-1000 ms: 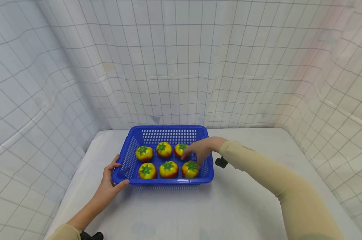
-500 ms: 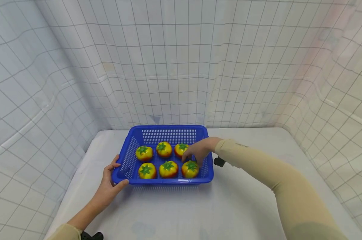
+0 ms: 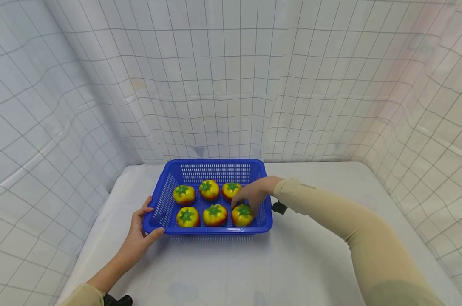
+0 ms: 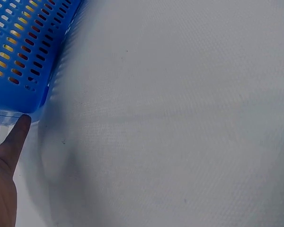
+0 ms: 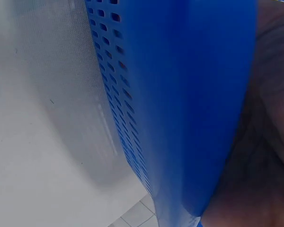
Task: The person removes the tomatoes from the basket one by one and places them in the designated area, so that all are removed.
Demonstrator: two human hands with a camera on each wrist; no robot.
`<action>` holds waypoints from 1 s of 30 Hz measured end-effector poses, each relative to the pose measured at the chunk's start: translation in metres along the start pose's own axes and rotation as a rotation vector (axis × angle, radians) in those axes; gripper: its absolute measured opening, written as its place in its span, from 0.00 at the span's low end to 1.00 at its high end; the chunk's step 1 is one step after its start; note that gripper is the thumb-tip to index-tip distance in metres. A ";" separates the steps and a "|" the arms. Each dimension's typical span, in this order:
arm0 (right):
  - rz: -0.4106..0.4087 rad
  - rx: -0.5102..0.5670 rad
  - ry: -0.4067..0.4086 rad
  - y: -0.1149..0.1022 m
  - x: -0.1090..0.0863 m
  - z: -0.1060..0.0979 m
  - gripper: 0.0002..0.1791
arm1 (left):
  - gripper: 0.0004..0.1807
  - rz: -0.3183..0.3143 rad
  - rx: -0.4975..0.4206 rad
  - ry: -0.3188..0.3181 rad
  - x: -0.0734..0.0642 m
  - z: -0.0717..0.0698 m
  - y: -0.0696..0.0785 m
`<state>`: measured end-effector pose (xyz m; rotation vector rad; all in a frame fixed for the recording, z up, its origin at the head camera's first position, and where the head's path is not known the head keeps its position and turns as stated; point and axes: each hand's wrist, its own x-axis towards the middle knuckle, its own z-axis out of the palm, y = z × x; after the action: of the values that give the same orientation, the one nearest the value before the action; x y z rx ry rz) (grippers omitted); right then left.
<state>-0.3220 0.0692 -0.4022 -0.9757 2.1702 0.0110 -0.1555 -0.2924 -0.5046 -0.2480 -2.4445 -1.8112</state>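
Observation:
A blue plastic basket (image 3: 215, 230) with slotted walls holds several yellow-and-red tomatoes with green star-shaped tops, in two rows. My left hand (image 3: 136, 244) grips the basket's front left corner, thumb at the front rim and fingers along the left side. In the left wrist view, that hand's fingertips (image 4: 22, 124) meet the basket's edge. My right hand (image 3: 255, 192) reaches over the right rim, its fingers and thumb curved around the front right tomato (image 3: 242, 216). The back right tomato (image 3: 231, 190) is just beside these fingers. In the right wrist view, the basket wall (image 5: 180, 94) hides the fingertips.
The basket stands on a white-covered table (image 3: 311, 263), near its back edge. White curtains with a grid pattern (image 3: 215, 85) surround the table at the back and on both sides. A front middle tomato (image 3: 215, 215) lies left of the held one.
My right hand has come down slightly, and its fingers have drawn in around the front right tomato. The left hand and the basket have stayed in place.

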 end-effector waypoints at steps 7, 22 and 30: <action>-0.019 0.026 -0.011 0.001 0.004 0.003 0.36 | 0.34 -0.002 -0.025 0.013 -0.001 0.001 0.002; -0.081 0.047 -0.026 0.003 0.006 0.004 0.35 | 0.31 -0.006 -0.014 0.022 0.001 0.003 -0.002; -0.123 0.113 0.045 0.006 -0.006 -0.006 0.36 | 0.32 -0.002 -0.012 0.034 -0.001 0.004 0.002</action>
<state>-0.3268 0.0762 -0.3959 -1.0513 2.1226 -0.1910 -0.1546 -0.2881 -0.5041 -0.2136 -2.4126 -1.8155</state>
